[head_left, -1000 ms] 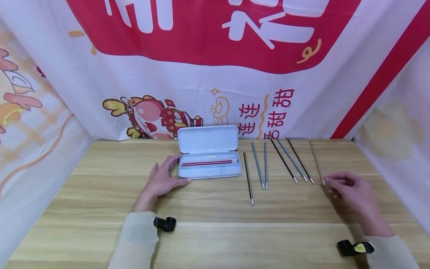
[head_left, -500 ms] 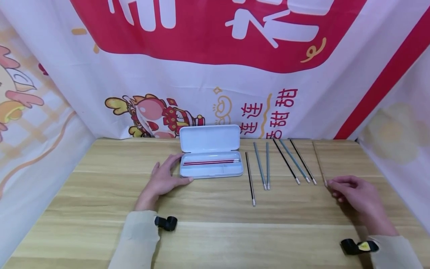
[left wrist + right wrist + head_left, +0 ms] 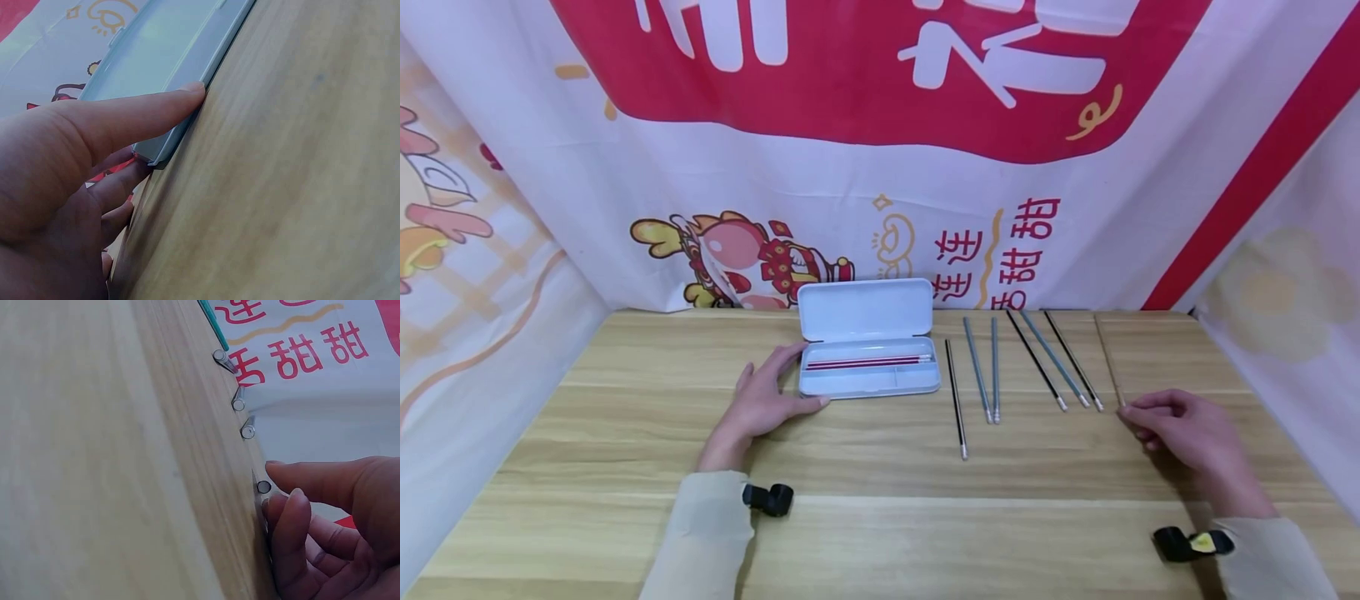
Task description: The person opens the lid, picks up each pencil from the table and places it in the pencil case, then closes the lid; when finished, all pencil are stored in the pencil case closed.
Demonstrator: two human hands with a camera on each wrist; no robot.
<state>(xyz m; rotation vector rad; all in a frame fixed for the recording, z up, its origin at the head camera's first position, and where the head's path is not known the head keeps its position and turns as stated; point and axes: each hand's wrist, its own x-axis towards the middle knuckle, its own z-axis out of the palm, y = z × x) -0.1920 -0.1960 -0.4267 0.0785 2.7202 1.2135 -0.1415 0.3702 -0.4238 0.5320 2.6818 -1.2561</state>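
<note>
A thin tan pencil (image 3: 1108,358) lies slightly slanted at the right end of a loose row on the wood-grain desk (image 3: 925,542), its far end by the back edge, its near end seen end-on in my right wrist view. To its left I count three black pencils (image 3: 957,398) and three blue pencils (image 3: 977,367), all between it and a pale blue pencil case (image 3: 850,385) with its lid (image 3: 865,310) raised and two red pencils (image 3: 867,363) in the rear compartment. A red-and-white cloth (image 3: 880,175) hangs behind. My right grip (image 3: 1187,429) is low, thumb and fingers about the tan pencil's near end; I cannot tell whether they pinch it. My left grip (image 3: 763,404) holds the case's left end, thumb along the front edge
</note>
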